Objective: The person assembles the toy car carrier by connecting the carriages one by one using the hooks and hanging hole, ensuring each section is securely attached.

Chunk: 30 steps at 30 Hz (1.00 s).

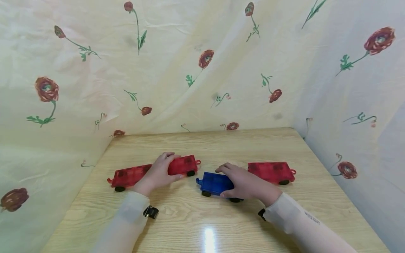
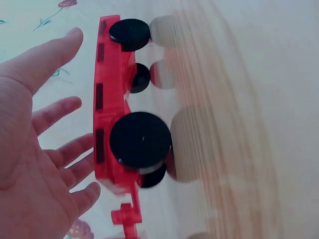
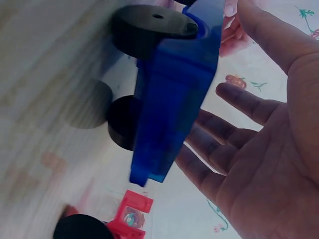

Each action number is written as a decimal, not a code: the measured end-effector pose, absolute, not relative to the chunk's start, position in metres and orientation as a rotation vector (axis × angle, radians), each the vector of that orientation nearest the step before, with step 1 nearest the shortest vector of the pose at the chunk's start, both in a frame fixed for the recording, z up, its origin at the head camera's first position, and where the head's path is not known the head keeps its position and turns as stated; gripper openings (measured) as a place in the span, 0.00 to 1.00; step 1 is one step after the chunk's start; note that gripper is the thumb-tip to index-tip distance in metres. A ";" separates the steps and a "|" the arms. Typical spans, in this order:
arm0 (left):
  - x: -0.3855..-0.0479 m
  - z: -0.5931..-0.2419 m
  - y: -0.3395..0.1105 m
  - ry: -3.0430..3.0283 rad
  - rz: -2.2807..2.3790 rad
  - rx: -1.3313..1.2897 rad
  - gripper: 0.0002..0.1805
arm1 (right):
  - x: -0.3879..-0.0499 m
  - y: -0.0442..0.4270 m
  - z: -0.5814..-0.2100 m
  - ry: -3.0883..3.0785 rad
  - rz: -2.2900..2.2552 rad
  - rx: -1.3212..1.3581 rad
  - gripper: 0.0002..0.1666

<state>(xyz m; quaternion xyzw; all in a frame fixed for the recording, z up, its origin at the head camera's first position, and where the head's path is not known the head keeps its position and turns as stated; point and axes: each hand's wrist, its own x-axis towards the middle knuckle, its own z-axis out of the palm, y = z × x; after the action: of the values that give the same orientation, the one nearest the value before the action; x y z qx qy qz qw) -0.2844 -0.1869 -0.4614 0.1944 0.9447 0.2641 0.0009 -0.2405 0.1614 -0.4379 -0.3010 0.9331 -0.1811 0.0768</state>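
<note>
A red toy wagon [image 1: 186, 165] with black wheels stands left of the middle of the table, its loop coupling pointing right. Over its left part is my left hand [image 1: 161, 172], thumb on the near side; the left wrist view shows the fingers spread beside the wagon's top. To its right stands a blue toy wagon [image 1: 215, 183] with a hook pointing left. My right hand [image 1: 246, 182] covers its right end. In the right wrist view the fingers lie fairly straight along the blue wagon's top, and the thumb tip is partly hidden behind it.
Another red wagon [image 1: 131, 175], hook to the left, stands partly behind my left wrist. A further red wagon [image 1: 270, 171] with a loop on its right is behind my right hand. Flowered cloth [image 1: 171, 70] walls the wooden table [image 1: 186, 221] at the back and sides.
</note>
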 end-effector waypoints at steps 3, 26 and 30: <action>-0.285 -0.463 -0.183 2.948 0.787 0.645 0.45 | -0.238 0.163 -0.441 2.799 -0.535 -0.890 0.50; -0.263 -0.470 -0.189 2.967 0.683 0.698 0.36 | -0.221 0.170 -0.452 2.875 -0.486 -0.871 0.43; -0.257 -0.470 -0.191 2.982 0.673 0.705 0.35 | -0.219 0.173 -0.452 2.879 -0.495 -0.874 0.44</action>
<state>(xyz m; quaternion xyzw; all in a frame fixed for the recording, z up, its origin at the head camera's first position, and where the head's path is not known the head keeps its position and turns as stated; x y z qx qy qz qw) -0.2575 -0.1907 -0.4697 0.2248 0.9505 0.2146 0.0020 -0.2187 0.1733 -0.4523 -0.2863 0.9432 -0.1620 0.0462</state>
